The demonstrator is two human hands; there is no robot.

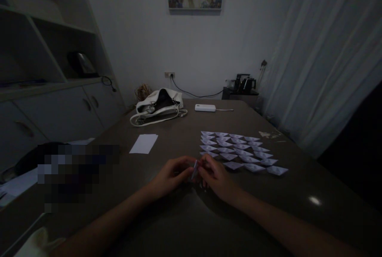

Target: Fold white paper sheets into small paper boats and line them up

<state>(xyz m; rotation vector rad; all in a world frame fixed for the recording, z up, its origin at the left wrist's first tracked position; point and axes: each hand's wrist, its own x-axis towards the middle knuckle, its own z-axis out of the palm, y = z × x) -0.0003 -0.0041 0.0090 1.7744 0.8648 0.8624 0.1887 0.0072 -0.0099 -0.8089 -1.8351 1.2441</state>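
Note:
My left hand (172, 174) and my right hand (215, 175) meet over the dark table (179, 217), both pinching a small folded piece of pale paper (195, 169) held upright between the fingertips. Just beyond my right hand lie several folded paper pieces (241, 151) laid out in rows. A flat white sheet of paper (144, 144) rests on the table to the left of my hands.
A white handbag (158, 106) and a white power bank (205, 108) with a cable lie at the table's far end. A blurred dark patch (74, 169) sits at the left. Cabinets stand left, a curtain right, a kettle (244, 83) behind.

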